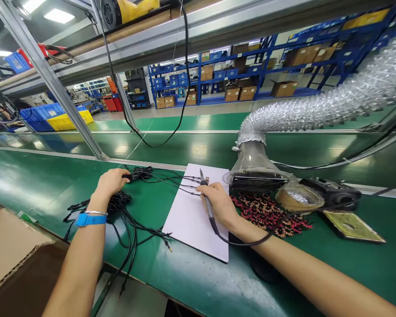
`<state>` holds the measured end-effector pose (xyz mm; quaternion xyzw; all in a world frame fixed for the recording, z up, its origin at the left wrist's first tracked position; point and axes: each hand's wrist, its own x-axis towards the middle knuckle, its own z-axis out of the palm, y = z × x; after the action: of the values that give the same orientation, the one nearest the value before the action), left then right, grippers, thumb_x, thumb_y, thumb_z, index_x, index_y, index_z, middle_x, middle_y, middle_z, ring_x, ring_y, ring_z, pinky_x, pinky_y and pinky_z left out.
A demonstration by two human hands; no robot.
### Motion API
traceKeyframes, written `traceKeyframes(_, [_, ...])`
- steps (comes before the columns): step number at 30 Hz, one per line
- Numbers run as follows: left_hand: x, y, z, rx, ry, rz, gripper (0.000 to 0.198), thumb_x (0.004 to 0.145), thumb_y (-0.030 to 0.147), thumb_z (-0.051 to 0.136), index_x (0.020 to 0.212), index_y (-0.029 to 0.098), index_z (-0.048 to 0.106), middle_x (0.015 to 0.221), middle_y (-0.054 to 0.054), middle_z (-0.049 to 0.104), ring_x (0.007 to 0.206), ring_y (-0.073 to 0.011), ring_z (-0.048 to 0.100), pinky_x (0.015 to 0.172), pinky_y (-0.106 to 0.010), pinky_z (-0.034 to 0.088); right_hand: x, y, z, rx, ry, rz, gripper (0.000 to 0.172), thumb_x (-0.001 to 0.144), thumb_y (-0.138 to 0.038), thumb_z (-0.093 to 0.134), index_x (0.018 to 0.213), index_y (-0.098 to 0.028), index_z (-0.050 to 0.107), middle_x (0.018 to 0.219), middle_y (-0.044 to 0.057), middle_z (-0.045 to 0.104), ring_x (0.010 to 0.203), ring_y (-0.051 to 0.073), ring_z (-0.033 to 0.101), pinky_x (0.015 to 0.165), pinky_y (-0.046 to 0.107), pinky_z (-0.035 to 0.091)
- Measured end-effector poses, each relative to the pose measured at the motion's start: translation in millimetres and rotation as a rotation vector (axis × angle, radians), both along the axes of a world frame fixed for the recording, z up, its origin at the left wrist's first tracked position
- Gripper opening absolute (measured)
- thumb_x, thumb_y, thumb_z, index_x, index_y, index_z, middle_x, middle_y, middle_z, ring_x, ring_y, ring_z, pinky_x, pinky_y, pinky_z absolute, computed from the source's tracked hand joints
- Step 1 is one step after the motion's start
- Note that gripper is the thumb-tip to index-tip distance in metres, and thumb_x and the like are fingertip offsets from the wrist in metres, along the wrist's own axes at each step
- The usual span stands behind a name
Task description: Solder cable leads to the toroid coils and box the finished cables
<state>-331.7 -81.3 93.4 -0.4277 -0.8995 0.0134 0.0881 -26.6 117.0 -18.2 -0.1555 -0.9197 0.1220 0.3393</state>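
Note:
My right hand (218, 203) is closed round a soldering iron (206, 193), held like a pen with its tip down on a white board (191, 220). The iron's black cord loops back under my right forearm. My left hand (111, 182) is closed on a bundle of thin black cables (137, 174) at the board's left. Several cable ends (189, 180) stretch across the board's top to the iron's tip. More black cables (125, 220) lie tangled below my left wrist, which wears a blue strap (90, 219).
A clear fume hood with a fan (255, 176) on a silver flexible duct (317, 105) stands right of the board. Red-and-tan small parts (267, 211) lie in a heap beside it, with a solder reel (298, 198), a black stand (336, 193) and a sponge tray (351, 225). A cardboard box (9, 246) sits lower left.

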Motion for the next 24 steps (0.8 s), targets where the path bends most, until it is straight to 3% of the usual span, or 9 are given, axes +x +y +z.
traceKeyframes(2, [-15.5, 11.2, -15.6, -0.036, -0.026, -0.010, 0.030, 0.082, 0.031, 0.059, 0.110, 0.026, 0.072, 0.113, -0.007, 0.072, 0.105, -0.0290, 0.065, 0.082, -0.032, 0.049, -14.8, 5.2, -10.4, 0.012, -0.066, -0.023, 0.028, 0.090, -0.008, 0.046, 0.107, -0.020, 0.066, 0.079, 0.006, 0.066, 0.091, 0.023, 0.057, 0.075, 0.032, 0.048])
traceKeyframes(5, [-29.7, 21.0, -35.8, -0.066, -0.059, -0.016, 0.031, 0.083, 0.031, 0.059, 0.111, 0.027, 0.071, 0.115, -0.006, 0.072, 0.105, -0.0277, 0.065, 0.083, -0.031, 0.049, -22.4, 10.5, -17.1, 0.027, -0.144, -0.049, 0.019, 0.094, -0.017, 0.051, 0.108, -0.019, 0.063, 0.092, 0.005, 0.064, 0.093, 0.020, 0.058, 0.082, 0.036, 0.048])
traceKeyframes(9, [-37.9, 27.4, -49.7, -0.077, -0.116, -0.038, 0.030, 0.081, 0.033, 0.062, 0.109, 0.026, 0.071, 0.112, -0.007, 0.073, 0.104, -0.0275, 0.065, 0.084, -0.031, 0.049, -23.8, 15.9, -19.2, 0.049, -0.208, -0.073, 0.020, 0.096, -0.031, 0.055, 0.110, -0.018, 0.061, 0.106, 0.005, 0.061, 0.094, 0.018, 0.059, 0.084, 0.038, 0.049])
traceKeyframes(13, [-29.7, 18.7, -45.6, -0.049, -0.157, -0.084, 0.046, 0.077, 0.025, 0.065, 0.123, 0.022, 0.063, 0.118, -0.009, 0.070, 0.108, -0.0281, 0.063, 0.089, -0.032, 0.047, -24.8, 19.3, -21.1, 0.064, -0.216, -0.071, 0.019, 0.094, -0.020, 0.050, 0.108, -0.020, 0.063, 0.091, 0.005, 0.063, 0.094, 0.021, 0.055, 0.082, 0.036, 0.046])
traceKeyframes(16, [-6.7, -1.2, -36.4, -0.032, -0.197, -0.126, 0.042, 0.083, 0.020, 0.054, 0.124, 0.018, 0.061, 0.116, -0.008, 0.070, 0.103, -0.0240, 0.065, 0.088, -0.029, 0.047, -22.5, 20.0, -23.1, 0.052, -0.174, -0.028, 0.029, 0.088, -0.009, 0.046, 0.107, -0.019, 0.065, 0.079, 0.006, 0.064, 0.094, 0.025, 0.052, 0.080, 0.036, 0.042])
traceKeyframes(20, [29.5, -31.5, -32.8, -0.080, -0.281, -0.201, 0.030, 0.091, 0.024, 0.045, 0.107, 0.024, 0.071, 0.108, -0.001, 0.072, 0.097, -0.0170, 0.065, 0.087, -0.022, 0.047, -16.3, 18.8, -25.3, 0.019, -0.067, 0.047, 0.027, 0.086, -0.015, 0.047, 0.105, -0.018, 0.066, 0.081, 0.009, 0.066, 0.090, 0.029, 0.051, 0.078, 0.040, 0.044])
traceKeyframes(24, [41.2, -56.1, -37.9, -0.114, -0.257, -0.133, 0.033, 0.092, 0.021, 0.042, 0.103, 0.021, 0.073, 0.105, -0.004, 0.072, 0.099, -0.0184, 0.064, 0.089, -0.024, 0.047, -1.8, 5.4, -15.6, 0.007, 0.042, 0.107, 0.023, 0.088, -0.023, 0.048, 0.103, -0.019, 0.066, 0.083, 0.009, 0.067, 0.089, 0.029, 0.052, 0.076, 0.042, 0.046])
